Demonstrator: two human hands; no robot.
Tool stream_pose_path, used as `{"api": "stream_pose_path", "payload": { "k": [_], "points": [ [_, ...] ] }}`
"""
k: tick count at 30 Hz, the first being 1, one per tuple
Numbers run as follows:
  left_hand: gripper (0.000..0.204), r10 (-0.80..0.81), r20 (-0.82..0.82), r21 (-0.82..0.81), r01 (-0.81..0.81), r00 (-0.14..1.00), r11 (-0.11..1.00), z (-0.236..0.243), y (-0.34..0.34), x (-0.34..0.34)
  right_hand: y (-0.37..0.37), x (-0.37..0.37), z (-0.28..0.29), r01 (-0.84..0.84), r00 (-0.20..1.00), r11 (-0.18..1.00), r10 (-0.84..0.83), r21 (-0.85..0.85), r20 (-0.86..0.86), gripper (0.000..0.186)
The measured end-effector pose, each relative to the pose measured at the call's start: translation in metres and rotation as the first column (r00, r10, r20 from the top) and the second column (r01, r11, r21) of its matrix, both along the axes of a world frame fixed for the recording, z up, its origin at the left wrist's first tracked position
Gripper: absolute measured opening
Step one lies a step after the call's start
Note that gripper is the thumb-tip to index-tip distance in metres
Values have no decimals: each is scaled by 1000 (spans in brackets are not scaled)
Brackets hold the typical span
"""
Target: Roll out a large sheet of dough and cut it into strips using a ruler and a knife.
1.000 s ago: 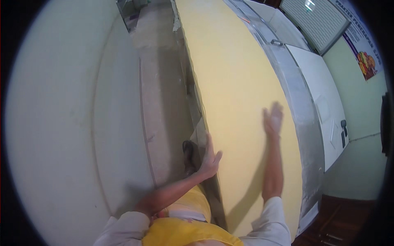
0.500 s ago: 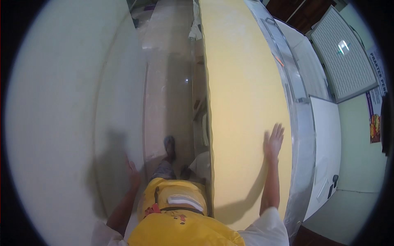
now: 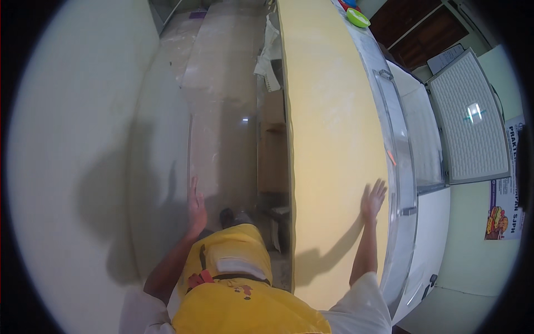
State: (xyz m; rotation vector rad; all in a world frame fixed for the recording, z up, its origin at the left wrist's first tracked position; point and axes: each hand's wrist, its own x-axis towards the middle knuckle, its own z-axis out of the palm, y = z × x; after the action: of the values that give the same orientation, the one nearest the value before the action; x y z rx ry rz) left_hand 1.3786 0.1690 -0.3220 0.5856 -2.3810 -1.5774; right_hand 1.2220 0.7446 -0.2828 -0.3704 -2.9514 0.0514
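A long, flat, pale yellow sheet that looks like rolled-out dough (image 3: 334,122) covers the tabletop on my right, its left edge slightly wavy. My right hand (image 3: 374,201) is over the sheet near its right edge, fingers stretched out, with a shadow beside it. I cannot tell whether the palm touches the surface. My left hand (image 3: 196,211) hangs in the air above the aisle between wall and table, fingers straight and holding nothing. A small orange tool or strip (image 3: 391,158) lies at the table's right side by the sheet.
A pale wall (image 3: 83,139) runs along my left, a tiled floor (image 3: 217,83) beside it. Beyond the table's metal rim (image 3: 405,167) stands a white chest freezer (image 3: 420,122) with its lid (image 3: 470,117) raised. A green bowl (image 3: 357,18) sits at the far end.
I have moved forward along the table, and a green bowl has come into view. My left hand has moved away from the wall toward the table. My right hand stays over the sheet.
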Motion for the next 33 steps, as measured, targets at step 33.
{"api": "stream_pose_path", "payload": {
  "k": [33],
  "points": [
    [80, -393, -285, 72, 428, 874, 901, -8, 75, -814, -288, -799, -29, -368, 912, 928, 372, 56, -171, 71]
  ]
}}
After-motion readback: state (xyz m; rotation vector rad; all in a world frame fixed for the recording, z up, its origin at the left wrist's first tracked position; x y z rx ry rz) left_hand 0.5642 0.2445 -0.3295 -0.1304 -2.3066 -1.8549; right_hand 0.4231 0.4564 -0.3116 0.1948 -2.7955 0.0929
